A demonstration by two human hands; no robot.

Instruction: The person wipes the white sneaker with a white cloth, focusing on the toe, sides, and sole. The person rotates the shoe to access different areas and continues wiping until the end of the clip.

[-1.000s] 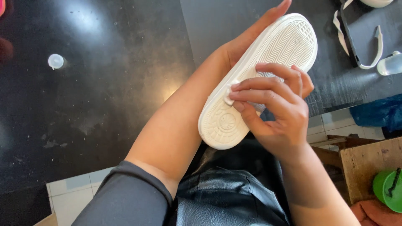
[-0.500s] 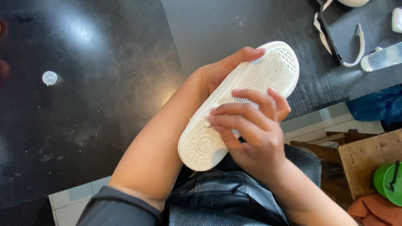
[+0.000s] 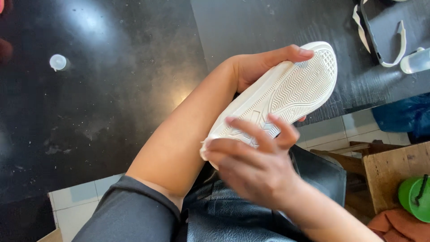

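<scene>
My left hand gripped the white shoe sole-up, its long axis running from toe at upper right to heel at lower left, where my right hand lay with fingers loosely spread across the heel.

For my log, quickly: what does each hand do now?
Left hand: closed on the white shoe.
Right hand: fingers pressing the shoe's heel; grip unclear.

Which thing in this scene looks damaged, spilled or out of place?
Nothing stands out. The left hand holds the white shoe sole-up, its tread intact; the right hand rests on the heel end. The black floor is only dusty.
</scene>
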